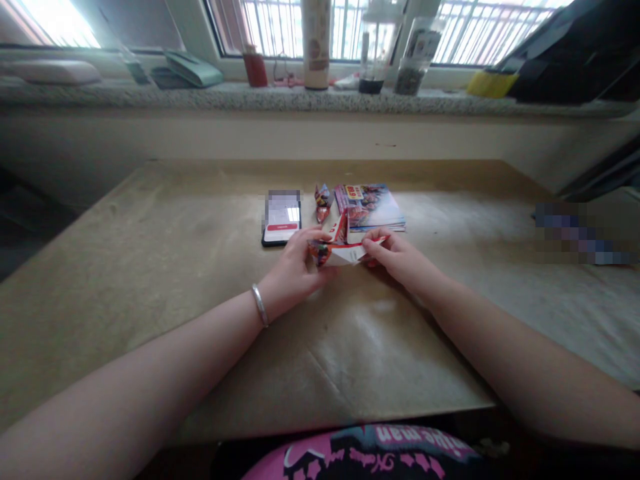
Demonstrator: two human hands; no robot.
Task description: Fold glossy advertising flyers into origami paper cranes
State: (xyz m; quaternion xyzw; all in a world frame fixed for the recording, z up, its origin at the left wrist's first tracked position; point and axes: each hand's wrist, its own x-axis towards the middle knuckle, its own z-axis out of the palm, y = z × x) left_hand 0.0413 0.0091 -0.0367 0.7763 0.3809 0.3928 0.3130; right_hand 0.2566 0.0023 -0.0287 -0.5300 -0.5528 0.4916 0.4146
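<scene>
Left hand, loosely curled, and right hand, pinched, grip a folded paper over the table; beyond lie a phone left, a small folded piece, a partly hidden leaflet stack right; bottles stand far.

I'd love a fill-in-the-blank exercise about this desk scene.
The left hand holds the left side of the folded paper; the right hand holds its ____ side.
The silver bracelet circles the ____ wrist.
The stack of printed sheets lies to the ____ of the phone.

Missing words: right; left; right.
</scene>
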